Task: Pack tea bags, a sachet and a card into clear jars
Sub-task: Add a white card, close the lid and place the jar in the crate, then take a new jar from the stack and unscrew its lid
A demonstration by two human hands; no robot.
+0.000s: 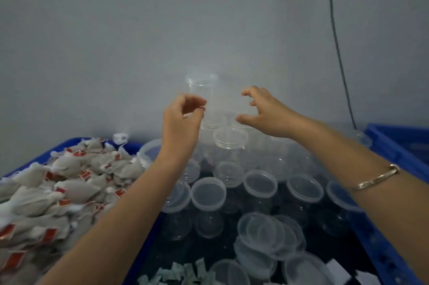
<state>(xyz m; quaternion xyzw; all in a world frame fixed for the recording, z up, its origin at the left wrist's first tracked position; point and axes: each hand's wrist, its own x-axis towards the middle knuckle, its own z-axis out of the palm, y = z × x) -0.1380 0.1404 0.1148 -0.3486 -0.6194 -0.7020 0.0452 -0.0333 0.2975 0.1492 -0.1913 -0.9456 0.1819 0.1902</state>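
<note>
A tall clear jar (pixel 205 89) stands on top of a stack of clear jars (pixel 229 140) against the wall. My left hand (pixel 183 119) is raised at that jar's left side, its fingers loosely curled with the tips in front of the jar wall and nothing visibly held. To the right of the jar my right hand (pixel 262 110) hovers apart from it, fingers spread and bent like a claw, empty. A heap of tea bags (pixel 69 182) with red tags fills the blue crate (pixel 69 144) on the left.
More open jars (pixel 209 194) and loose clear lids (pixel 271 231) fill the blue crate (pixel 394 147) under my arms. Green sachets (pixel 176 273) lie at its near edge and white cards (pixel 334 266) at its lower right. A black cable (pixel 339 52) runs down the grey wall.
</note>
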